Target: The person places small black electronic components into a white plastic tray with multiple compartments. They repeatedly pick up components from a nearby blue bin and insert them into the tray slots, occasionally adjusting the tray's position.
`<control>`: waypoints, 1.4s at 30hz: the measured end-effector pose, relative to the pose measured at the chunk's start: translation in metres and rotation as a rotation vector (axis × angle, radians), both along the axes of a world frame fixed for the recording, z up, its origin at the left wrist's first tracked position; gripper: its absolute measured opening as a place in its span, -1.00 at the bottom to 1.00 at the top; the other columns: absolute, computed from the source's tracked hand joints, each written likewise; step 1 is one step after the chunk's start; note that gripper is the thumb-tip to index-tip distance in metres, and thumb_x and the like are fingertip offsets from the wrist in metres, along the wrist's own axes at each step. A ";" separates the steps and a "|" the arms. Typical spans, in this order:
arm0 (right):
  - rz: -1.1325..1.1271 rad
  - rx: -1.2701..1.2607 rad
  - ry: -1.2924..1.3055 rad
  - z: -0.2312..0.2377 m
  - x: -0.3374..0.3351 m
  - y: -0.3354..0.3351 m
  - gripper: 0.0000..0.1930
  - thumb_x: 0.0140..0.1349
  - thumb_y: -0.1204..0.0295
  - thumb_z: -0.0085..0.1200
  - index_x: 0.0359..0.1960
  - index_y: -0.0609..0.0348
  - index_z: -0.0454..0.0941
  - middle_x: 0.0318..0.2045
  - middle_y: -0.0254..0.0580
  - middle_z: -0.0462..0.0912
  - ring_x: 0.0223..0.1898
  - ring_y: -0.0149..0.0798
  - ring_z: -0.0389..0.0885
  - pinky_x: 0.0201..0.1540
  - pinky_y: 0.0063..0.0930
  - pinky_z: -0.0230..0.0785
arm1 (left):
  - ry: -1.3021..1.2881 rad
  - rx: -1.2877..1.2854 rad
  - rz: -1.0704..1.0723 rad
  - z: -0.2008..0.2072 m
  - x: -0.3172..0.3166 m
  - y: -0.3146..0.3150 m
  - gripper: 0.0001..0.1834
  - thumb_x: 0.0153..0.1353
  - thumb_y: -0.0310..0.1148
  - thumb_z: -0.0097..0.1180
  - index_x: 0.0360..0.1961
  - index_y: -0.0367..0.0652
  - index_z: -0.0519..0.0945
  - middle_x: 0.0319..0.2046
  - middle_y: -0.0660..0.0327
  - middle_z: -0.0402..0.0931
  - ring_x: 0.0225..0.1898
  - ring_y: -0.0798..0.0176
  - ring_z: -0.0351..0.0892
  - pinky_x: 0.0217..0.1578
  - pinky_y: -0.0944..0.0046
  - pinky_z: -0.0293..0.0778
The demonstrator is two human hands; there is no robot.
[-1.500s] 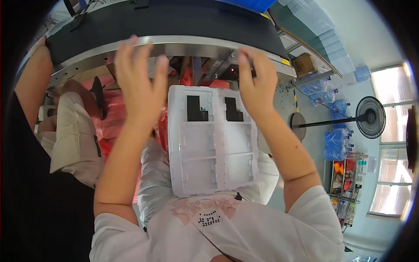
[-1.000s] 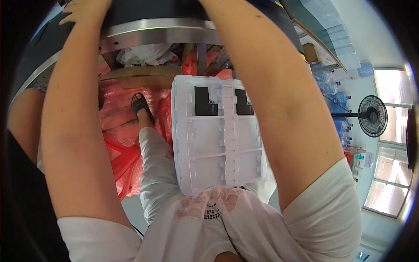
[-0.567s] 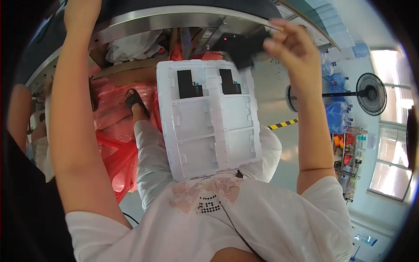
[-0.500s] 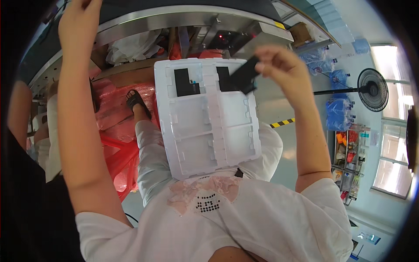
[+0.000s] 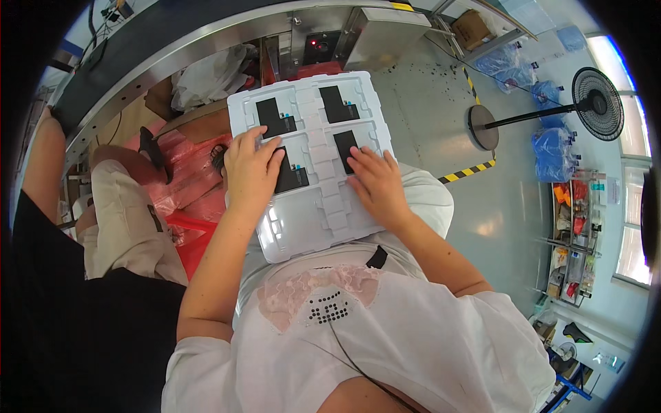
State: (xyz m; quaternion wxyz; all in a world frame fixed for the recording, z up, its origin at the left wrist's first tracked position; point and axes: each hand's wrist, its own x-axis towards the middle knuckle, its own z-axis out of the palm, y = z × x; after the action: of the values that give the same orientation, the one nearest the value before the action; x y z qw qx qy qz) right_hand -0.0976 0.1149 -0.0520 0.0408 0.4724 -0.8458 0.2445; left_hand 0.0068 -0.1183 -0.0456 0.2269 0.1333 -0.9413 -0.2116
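Observation:
A white plastic tray [image 5: 297, 237] with moulded compartments rests on my lap. Flat black L-shaped parts lie in its two far compartments, one at the left [image 5: 269, 114] and one at the right [image 5: 334, 103], with small blue bits showing in their notches. The middle row holds two more such parts, one at the left [image 5: 290, 177] and one at the right [image 5: 343, 149]. My left hand [image 5: 252, 165] lies over the tray's left rim, fingers apart, thumb side against the middle-left part. With spread fingers, my right hand [image 5: 377, 180] touches the middle-right part, partly covering it.
A dark worktop [image 5: 165, 51] with a metal edge runs beyond the tray. Red plastic wrapping [image 5: 186, 155] lies below at the left, near another person's leg [image 5: 127, 199]. At the right stand a black fan [image 5: 597, 103] and shelves [image 5: 575, 234]. Yellow-black tape [image 5: 468, 171] marks the floor.
My left hand has come down from the worktop onto the tray. My right hand, earlier holding a black part over the far-right compartment, has moved nearer. The middle row now holds two parts.

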 end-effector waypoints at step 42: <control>-0.524 0.342 -0.092 0.025 -0.101 -0.149 -0.48 0.08 0.02 0.07 -0.25 0.35 0.53 -0.24 0.10 0.59 -0.15 0.05 0.58 -0.18 -0.09 0.43 | 0.077 0.130 0.003 -0.008 0.021 0.015 -0.56 0.11 -0.34 0.19 0.03 -0.24 0.49 0.22 -0.05 0.22 0.24 -0.19 0.17 0.23 -0.08 0.08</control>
State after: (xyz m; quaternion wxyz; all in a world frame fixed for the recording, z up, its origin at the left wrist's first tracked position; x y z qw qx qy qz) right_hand -0.1986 -0.0340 -0.0270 -0.0161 0.2270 -0.9685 0.1011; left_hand 0.0280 -0.1033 -0.0532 0.2541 0.1411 -0.9160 -0.2767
